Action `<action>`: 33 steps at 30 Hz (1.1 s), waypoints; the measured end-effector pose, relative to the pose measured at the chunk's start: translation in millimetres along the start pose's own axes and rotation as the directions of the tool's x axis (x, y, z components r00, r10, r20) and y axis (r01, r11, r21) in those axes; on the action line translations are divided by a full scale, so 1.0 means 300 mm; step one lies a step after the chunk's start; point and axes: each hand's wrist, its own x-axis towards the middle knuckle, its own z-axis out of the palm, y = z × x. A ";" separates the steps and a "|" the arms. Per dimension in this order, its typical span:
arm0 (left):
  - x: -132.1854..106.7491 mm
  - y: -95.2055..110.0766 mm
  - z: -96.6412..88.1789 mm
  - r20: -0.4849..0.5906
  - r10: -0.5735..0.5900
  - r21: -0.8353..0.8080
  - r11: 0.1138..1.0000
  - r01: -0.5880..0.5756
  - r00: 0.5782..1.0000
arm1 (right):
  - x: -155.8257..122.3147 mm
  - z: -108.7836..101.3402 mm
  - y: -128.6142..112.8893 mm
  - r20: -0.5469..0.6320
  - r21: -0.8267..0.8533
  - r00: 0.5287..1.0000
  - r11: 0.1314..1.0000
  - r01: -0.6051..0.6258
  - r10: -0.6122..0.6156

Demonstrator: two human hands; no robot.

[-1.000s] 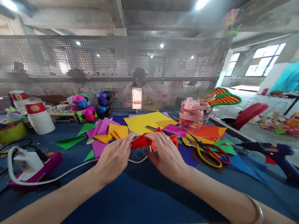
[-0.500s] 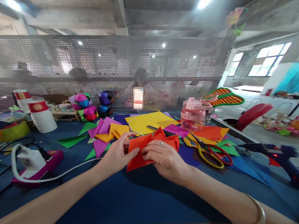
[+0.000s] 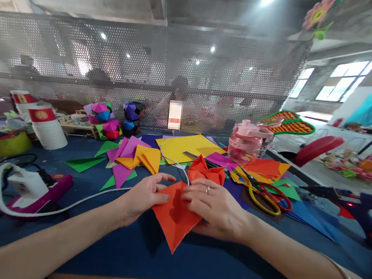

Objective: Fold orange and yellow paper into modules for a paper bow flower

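An orange-red sheet of paper [image 3: 176, 219] hangs between my hands above the blue table, creased and turned with one corner pointing down toward me. My left hand [image 3: 146, 197] pinches its left corner between thumb and fingers. On the opposite side my right hand [image 3: 217, 207], with a ring on one finger, grips the right part; its thumb is hidden. Just behind the right fingers sits a folded orange-red paper piece [image 3: 206, 171] with raised points. Yellow paper [image 3: 191, 148] lies flat beyond it.
Scissors [image 3: 265, 198] with yellow and red handles lie right of my hands, near a pink bottle [image 3: 244, 144] and a glue gun [image 3: 356, 204]. At left are a power strip [image 3: 51, 190], paper cups [image 3: 48, 129] and folded paper balls [image 3: 109, 128]. A phone [image 3: 175, 114] stands before the mesh screen.
The orange-red paper has been turned so a corner points down, and it has come nearer to me, away from the folded piece. The view has shifted slightly.
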 end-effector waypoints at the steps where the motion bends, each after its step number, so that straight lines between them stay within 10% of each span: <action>1: -0.012 0.002 0.012 0.017 0.014 0.028 1.000 -0.015 1.000 | -0.010 -0.002 -0.019 0.018 -0.019 0.999 0.999 0.035 -0.035; 11: -0.104 0.002 0.036 0.065 0.325 0.572 0.763 -0.302 0.943 | -0.095 -0.004 -0.095 0.199 -0.020 0.979 0.999 -0.036 0.039; 18: -0.144 0.010 0.046 0.284 0.676 0.736 0.301 -0.607 0.680 | -0.108 -0.002 -0.098 0.233 -0.002 0.968 0.995 -0.096 0.094; 25: -0.166 -0.044 0.057 0.407 0.649 0.780 0.118 -0.614 0.642 | -0.100 0.000 -0.107 0.181 0.008 0.980 0.996 -0.090 0.087; 33: -0.170 0.019 0.052 0.329 0.675 0.787 0.190 -0.587 0.660 | -0.074 -0.014 -0.126 0.174 0.104 0.971 0.977 -0.186 0.166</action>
